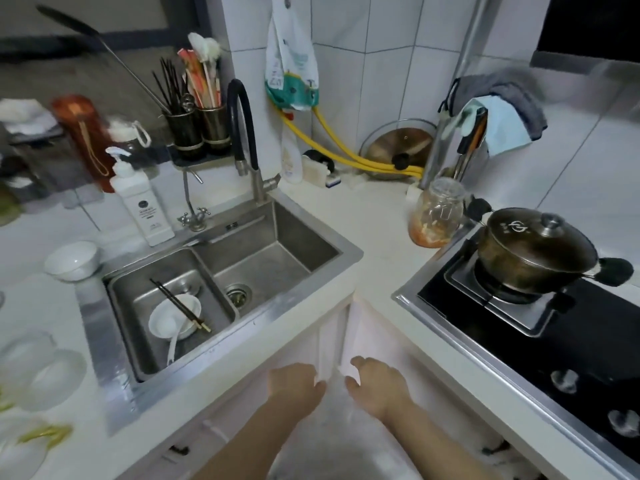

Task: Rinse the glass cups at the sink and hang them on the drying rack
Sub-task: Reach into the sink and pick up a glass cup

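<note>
White tiled walls [381, 46], pale L-shaped countertop [377, 237], white cabinet doors [332, 334]

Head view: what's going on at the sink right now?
Nothing is being rinsed at this moment. Both hands are down in front of the cabinet below the counter corner: the left hand pinches a pale cloth or plastic sheet hanging there, and the right hand is open beside it. The left sink basin holds a white bowl, chopsticks and a spoon. Blurred glass cups sit on the counter at the far left.
</note>
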`<action>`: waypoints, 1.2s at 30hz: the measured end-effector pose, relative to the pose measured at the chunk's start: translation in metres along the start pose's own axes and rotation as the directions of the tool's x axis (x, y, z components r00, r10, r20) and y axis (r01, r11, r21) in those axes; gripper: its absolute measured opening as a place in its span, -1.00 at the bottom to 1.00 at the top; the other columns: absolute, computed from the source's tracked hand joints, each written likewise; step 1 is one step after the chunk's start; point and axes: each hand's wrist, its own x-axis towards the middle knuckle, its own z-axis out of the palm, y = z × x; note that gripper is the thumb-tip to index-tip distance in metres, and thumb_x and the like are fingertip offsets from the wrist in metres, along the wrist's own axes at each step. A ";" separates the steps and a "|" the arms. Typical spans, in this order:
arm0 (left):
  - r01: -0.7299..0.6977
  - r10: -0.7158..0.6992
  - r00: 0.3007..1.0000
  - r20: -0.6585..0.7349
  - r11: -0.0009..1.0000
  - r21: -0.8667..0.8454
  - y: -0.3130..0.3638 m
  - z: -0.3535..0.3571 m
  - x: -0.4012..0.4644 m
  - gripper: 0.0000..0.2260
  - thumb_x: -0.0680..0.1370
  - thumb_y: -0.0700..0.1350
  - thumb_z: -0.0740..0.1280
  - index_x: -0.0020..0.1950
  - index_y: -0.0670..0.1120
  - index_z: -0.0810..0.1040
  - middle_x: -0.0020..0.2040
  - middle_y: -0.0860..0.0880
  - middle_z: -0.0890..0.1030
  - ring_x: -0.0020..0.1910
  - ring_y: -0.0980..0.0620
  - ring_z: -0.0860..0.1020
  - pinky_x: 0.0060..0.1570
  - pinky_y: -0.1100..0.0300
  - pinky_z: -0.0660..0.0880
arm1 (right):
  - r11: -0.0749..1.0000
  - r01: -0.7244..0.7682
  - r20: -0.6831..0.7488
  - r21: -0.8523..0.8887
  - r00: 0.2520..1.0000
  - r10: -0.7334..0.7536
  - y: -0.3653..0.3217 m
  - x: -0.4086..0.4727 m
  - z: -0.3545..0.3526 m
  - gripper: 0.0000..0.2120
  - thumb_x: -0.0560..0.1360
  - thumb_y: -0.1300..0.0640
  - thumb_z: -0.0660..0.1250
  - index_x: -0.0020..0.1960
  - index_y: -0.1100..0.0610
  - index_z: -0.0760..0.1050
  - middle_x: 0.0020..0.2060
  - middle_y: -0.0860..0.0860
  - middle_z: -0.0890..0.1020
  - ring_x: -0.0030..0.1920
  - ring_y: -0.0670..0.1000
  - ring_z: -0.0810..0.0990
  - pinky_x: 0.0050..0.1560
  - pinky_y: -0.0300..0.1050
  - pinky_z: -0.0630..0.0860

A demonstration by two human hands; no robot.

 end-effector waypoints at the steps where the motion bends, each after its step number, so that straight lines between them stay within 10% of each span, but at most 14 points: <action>1: 0.024 -0.024 1.000 -0.010 1.000 -0.009 0.006 -0.004 0.006 -0.59 0.62 0.16 0.04 0.37 0.01 0.41 0.35 0.03 0.48 0.29 0.02 0.46 0.25 0.15 0.37 | 1.000 0.020 0.004 0.000 1.000 -0.020 0.005 0.009 -0.006 -0.59 0.59 -0.04 0.07 0.37 0.09 0.32 0.19 0.06 0.56 0.20 0.12 0.54 0.16 -0.06 0.45; 20: 0.360 -0.379 0.923 -0.066 0.912 -0.197 0.006 -0.057 0.040 -0.68 0.59 0.05 0.08 0.17 -0.02 0.54 0.16 -0.06 0.61 0.15 -0.10 0.55 0.08 0.10 0.41 | 0.941 0.337 0.054 -0.007 0.940 -0.336 -0.008 0.120 -0.057 -0.61 0.60 -0.05 0.08 0.37 0.06 0.34 0.27 0.00 0.52 0.31 0.00 0.47 0.26 -0.11 0.38; 36: 0.270 -0.309 0.932 -0.189 0.941 -0.206 -0.091 -0.125 0.127 -0.63 0.58 0.11 0.11 0.29 0.01 0.49 0.22 -0.03 0.58 0.19 -0.06 0.55 0.07 0.12 0.46 | 0.956 0.291 -0.025 0.030 0.957 -0.290 -0.085 0.215 -0.101 -0.63 0.60 -0.07 0.09 0.31 0.07 0.43 0.22 0.01 0.58 0.22 0.03 0.55 0.21 -0.11 0.47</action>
